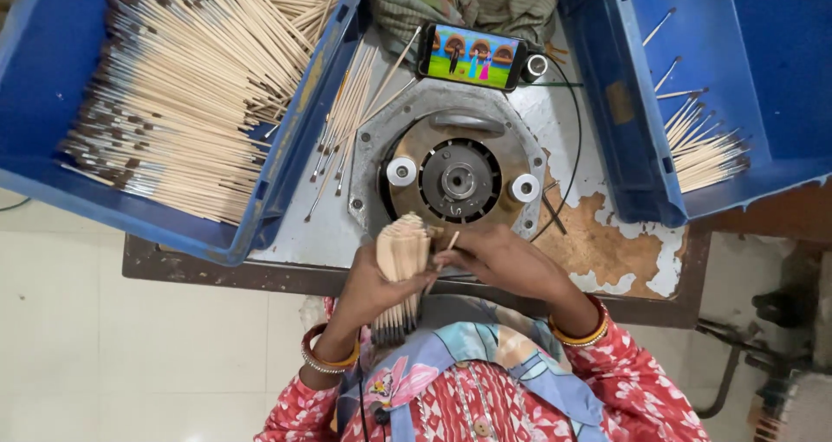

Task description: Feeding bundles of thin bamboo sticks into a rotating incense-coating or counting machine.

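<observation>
My left hand (368, 286) grips a thick bundle of thin wooden sticks (401, 250), their pale ends pointing at the machine and dark tips toward my body. My right hand (498, 260) pinches a single stick (449, 243) beside the bundle, just in front of the round metal machine (457, 180) with its central hub and two white rollers.
A blue crate (52, 52) on the left holds several dark-tipped sticks. A second blue crate (641, 104) on the right holds a small pile. A phone (472, 56) showing a cartoon lies behind the machine. Loose sticks (347, 121) lie on the worn table (607, 243).
</observation>
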